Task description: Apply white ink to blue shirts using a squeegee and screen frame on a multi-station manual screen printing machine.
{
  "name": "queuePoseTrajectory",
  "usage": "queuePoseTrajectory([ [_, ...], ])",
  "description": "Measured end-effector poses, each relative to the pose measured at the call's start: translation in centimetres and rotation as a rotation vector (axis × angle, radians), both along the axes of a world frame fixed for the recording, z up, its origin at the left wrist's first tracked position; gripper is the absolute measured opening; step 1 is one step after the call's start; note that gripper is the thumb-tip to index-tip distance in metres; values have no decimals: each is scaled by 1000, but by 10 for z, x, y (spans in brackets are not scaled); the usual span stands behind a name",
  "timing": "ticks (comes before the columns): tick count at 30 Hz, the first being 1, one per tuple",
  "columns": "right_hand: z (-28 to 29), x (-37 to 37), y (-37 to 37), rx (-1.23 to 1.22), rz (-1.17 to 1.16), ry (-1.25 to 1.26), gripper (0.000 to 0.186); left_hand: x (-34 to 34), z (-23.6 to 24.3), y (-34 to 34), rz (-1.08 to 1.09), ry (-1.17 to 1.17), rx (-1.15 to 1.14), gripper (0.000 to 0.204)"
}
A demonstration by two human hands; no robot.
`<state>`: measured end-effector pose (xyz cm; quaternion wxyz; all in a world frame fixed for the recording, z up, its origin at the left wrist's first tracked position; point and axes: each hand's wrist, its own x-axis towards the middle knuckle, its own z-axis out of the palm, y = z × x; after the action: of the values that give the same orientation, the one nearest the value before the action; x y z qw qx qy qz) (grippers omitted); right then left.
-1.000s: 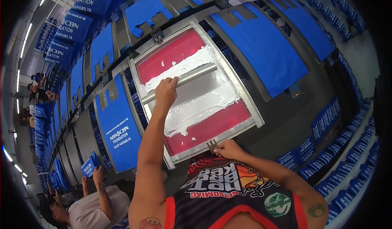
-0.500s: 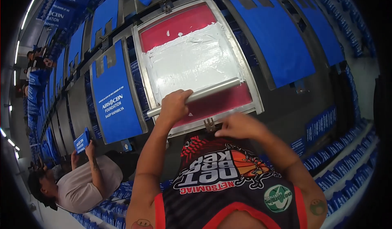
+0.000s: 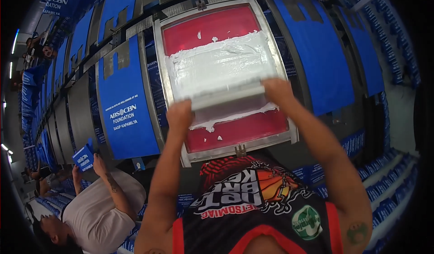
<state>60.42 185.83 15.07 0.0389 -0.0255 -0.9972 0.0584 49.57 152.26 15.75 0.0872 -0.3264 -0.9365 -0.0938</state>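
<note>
A metal-framed printing screen [image 3: 167,80] with red mesh [image 3: 210,25] lies in front of me. A wide layer of white ink [image 3: 221,66] coats its middle, with small blobs on the red at both ends. Across the lower part of the ink stands a squeegee [image 3: 228,96], blurred by motion. My left hand [image 3: 179,113] is wrapped round its left end. My right hand [image 3: 277,91] is closed on its right end. A ragged ink edge shows below the blade. What lies beneath the screen is hidden.
Blue fabric pieces [image 3: 122,138] lie on boards to the left, and another blue piece [image 3: 322,64] lies to the right. A metal clamp [image 3: 241,150] sits at the frame's near edge. At the lower left a person [image 3: 99,213] holds a small blue piece [image 3: 83,158].
My right hand has come up from the near edge and taken hold of the squeegee's right end. The squeegee has tilted, and ink now covers some of the red near me.
</note>
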Motion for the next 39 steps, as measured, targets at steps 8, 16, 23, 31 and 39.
queuePoseTrajectory([
  [8, 57, -41, 8, -24, -68, -441, 20, -35, 54, 18, 25, -306, -331, 21],
  [16, 28, -93, 30, 1, -27, -55, 17, -86, 14, 34, 59, -71, -126, 22],
  [23, 26, 0, 9, -3, -91, -399, 25, -4, 47, 8, 31, -405, -362, 17],
  [31, 34, -114, 27, 5, -41, -128, 20, -100, 22, 35, 47, -120, -92, 10],
  [39, 54, -154, 47, 23, -62, -17, 45, -148, 62, 143, 1, -311, -355, 47],
])
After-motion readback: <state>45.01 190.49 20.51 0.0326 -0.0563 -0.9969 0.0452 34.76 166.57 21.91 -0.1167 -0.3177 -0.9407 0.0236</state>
